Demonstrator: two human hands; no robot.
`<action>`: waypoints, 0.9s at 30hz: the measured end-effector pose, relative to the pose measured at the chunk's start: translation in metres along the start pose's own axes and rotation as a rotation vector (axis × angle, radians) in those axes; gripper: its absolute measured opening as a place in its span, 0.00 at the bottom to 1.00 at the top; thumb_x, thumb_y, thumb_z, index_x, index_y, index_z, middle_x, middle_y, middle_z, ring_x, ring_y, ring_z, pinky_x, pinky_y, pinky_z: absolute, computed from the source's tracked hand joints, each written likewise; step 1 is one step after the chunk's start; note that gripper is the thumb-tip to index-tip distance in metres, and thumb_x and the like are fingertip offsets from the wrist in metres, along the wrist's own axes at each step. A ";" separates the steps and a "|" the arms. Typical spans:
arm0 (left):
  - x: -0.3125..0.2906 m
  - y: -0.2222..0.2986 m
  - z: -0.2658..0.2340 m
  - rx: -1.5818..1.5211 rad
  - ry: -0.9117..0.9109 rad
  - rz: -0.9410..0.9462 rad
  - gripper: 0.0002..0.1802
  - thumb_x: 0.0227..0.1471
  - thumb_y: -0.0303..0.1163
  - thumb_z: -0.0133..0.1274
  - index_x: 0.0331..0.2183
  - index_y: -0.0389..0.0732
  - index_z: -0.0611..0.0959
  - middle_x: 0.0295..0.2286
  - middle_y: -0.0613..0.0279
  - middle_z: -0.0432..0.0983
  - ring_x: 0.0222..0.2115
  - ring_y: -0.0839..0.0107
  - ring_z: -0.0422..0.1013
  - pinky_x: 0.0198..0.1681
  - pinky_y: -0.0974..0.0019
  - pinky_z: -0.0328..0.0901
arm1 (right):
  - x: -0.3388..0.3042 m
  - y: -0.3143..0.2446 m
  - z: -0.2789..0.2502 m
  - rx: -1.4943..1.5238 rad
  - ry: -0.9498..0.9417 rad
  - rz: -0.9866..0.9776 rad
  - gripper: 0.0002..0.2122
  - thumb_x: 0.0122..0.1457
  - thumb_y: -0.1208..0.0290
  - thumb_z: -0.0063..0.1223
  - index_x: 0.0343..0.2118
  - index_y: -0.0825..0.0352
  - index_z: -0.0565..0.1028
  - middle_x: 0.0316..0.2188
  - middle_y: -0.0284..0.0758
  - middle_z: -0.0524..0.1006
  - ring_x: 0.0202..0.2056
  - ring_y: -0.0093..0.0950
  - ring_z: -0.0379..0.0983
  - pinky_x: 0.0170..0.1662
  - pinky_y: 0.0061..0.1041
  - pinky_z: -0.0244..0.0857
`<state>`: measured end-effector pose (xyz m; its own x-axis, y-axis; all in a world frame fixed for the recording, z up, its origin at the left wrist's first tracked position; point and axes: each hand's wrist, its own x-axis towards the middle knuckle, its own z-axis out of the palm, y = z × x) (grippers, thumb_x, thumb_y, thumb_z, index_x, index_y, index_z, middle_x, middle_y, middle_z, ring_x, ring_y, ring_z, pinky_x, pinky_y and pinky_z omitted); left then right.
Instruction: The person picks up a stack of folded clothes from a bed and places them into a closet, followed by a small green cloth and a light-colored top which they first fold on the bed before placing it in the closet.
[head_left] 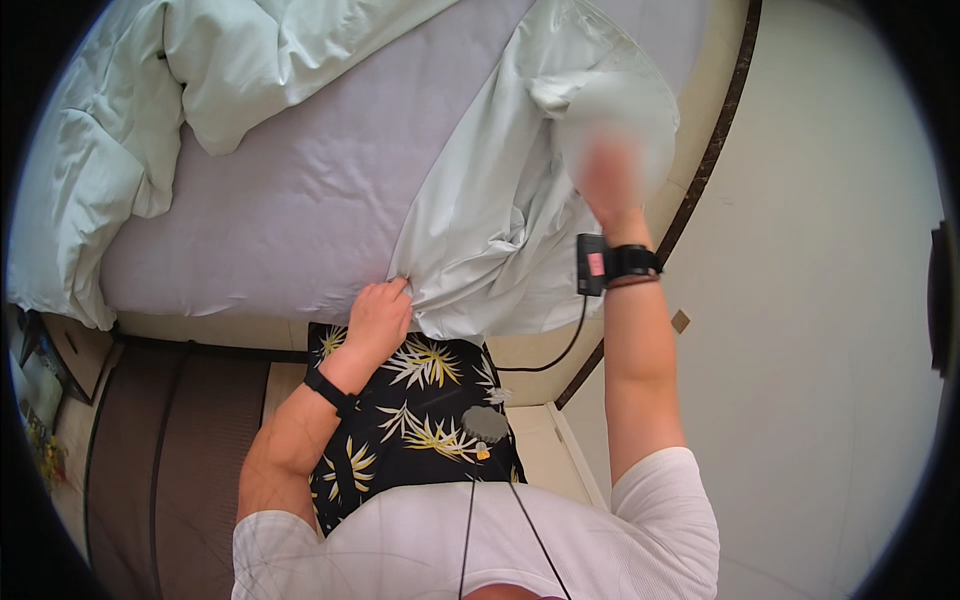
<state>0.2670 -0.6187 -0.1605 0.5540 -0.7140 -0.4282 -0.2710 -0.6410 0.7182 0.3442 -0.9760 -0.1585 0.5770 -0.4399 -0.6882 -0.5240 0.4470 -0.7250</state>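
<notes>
A pale green, shiny bed cloth (480,205) lies rumpled along the right part of the bed, its near edge hanging over the bed's front. My left hand (380,315) is at its near left corner, the fingers curled and pinching the edge. Farther off to the right, my right hand (608,175) reaches over the same cloth. A blur covers its fingers, so whether they grip the cloth is hidden. Underneath is a lavender sheet (290,220) spread over the mattress.
A bunched pale green quilt (95,170) lies at the far left. The bed frame's dark edge (712,150) curves along the right, by a white wall (830,300). A cable (565,358) runs from the black device (591,265) at my right wrist. A small cabinet (75,350) stands left.
</notes>
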 end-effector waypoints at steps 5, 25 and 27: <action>-0.005 -0.003 0.001 0.063 0.028 0.053 0.08 0.36 0.30 0.53 0.24 0.37 0.74 0.38 0.55 0.67 0.37 0.61 0.64 0.43 0.57 0.56 | -0.002 0.014 0.032 -0.573 0.237 -0.116 0.23 0.50 0.55 0.47 0.44 0.68 0.66 0.37 0.36 0.71 0.35 0.26 0.66 0.37 0.25 0.60; 0.034 0.059 0.005 -0.110 0.172 0.302 0.27 0.30 0.41 0.58 0.36 0.41 0.72 0.37 0.58 0.67 0.36 0.64 0.63 0.38 0.64 0.57 | -0.174 -0.033 -0.032 0.223 0.768 -0.360 0.16 0.57 0.74 0.34 0.48 0.70 0.60 0.34 0.38 0.73 0.30 0.27 0.70 0.33 0.26 0.66; 0.041 0.065 0.018 -0.082 0.014 0.228 0.28 0.31 0.38 0.58 0.39 0.42 0.71 0.36 0.59 0.66 0.35 0.65 0.63 0.36 0.65 0.57 | -0.199 -0.040 -0.009 0.089 0.792 -0.456 0.18 0.57 0.74 0.35 0.51 0.71 0.57 0.38 0.40 0.69 0.37 0.28 0.67 0.40 0.29 0.63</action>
<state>0.2580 -0.6947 -0.1414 0.4968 -0.8332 -0.2429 -0.3254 -0.4382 0.8379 0.2444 -0.9136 0.0068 0.1004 -0.9790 -0.1772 -0.2818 0.1428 -0.9488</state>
